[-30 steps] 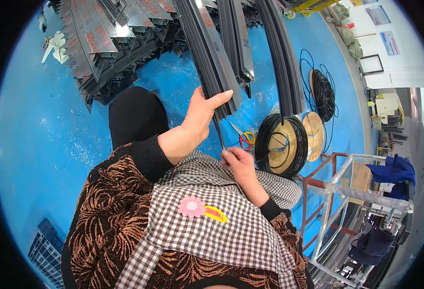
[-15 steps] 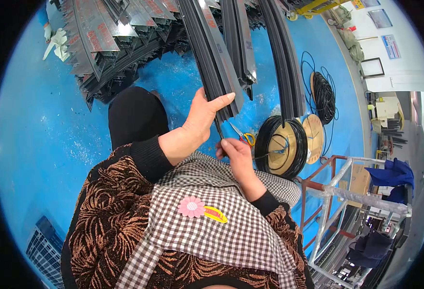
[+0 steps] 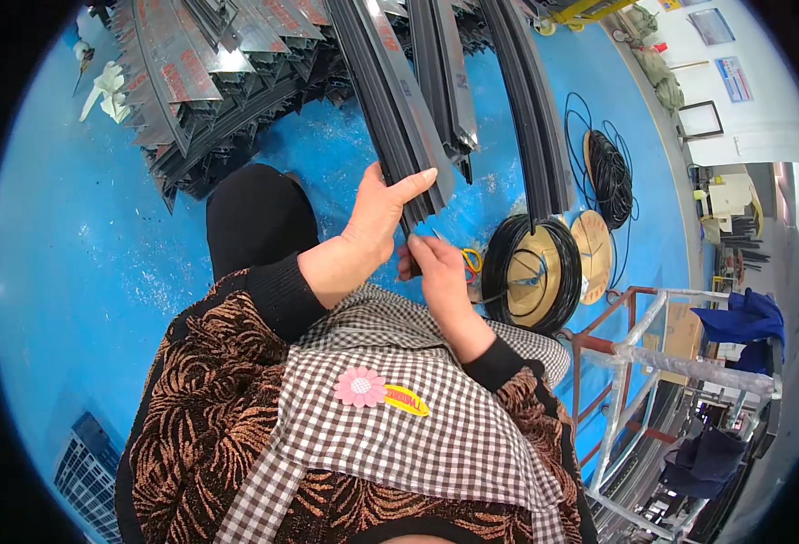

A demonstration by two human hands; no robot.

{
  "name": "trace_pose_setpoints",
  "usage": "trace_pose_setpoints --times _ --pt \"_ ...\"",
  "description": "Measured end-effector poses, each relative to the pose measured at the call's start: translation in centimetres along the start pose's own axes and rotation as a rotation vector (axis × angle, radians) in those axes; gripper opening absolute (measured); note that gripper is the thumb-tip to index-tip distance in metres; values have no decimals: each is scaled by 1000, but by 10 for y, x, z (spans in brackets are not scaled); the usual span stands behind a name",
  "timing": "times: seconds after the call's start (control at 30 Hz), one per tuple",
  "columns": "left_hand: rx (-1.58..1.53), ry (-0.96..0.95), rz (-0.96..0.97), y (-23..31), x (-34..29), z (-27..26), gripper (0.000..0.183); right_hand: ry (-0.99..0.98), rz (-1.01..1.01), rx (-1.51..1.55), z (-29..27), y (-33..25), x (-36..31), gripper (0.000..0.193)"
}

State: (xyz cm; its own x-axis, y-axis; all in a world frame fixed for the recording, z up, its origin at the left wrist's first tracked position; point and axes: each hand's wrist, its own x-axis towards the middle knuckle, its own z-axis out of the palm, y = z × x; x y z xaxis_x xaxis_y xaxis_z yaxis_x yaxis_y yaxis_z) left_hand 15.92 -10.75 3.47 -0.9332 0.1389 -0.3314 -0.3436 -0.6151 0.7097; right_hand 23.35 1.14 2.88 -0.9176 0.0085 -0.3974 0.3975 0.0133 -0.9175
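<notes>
My left hand (image 3: 370, 222) grips the near end of a long dark grooved profile (image 3: 398, 122), thumb across its top and fingers beneath. Just below that end, my right hand (image 3: 440, 276) is closed in a pinch on a thin black strip, mostly hidden by the fingers, at the profile's tip. Beside the right hand lie scissors (image 3: 473, 262) with yellow and red handles. Two more dark profiles extend away to the right, a middle profile (image 3: 443, 82) and a far-right profile (image 3: 534, 118).
A reel of black cord (image 3: 566, 313) stands right of my hands, with a second black coil (image 3: 610, 186) beyond. A metal frame cart (image 3: 640, 358) is at the right. Stacked profiles (image 3: 209, 109) fill the far left, near a white glove (image 3: 109, 91) on the blue floor (image 3: 73, 236).
My right hand has moved up and slightly left, closer to the profile's end. Less of the thin strip shows between hand and profile. The left hand keeps its grip.
</notes>
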Motion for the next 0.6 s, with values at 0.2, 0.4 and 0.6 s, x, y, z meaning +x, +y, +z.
trace_pose_setpoints --times 0.2,0.4,0.6 --pt "-36 -15 5 1 1 -3 46 12 68 -23 -8 2 -14 26" --pt "-47 -32 -8 1 1 -1 48 -12 20 -42 -6 5 -4 26" --pt "-35 -4 30 -6 3 -1 45 -43 64 -65 -20 12 -25 25"
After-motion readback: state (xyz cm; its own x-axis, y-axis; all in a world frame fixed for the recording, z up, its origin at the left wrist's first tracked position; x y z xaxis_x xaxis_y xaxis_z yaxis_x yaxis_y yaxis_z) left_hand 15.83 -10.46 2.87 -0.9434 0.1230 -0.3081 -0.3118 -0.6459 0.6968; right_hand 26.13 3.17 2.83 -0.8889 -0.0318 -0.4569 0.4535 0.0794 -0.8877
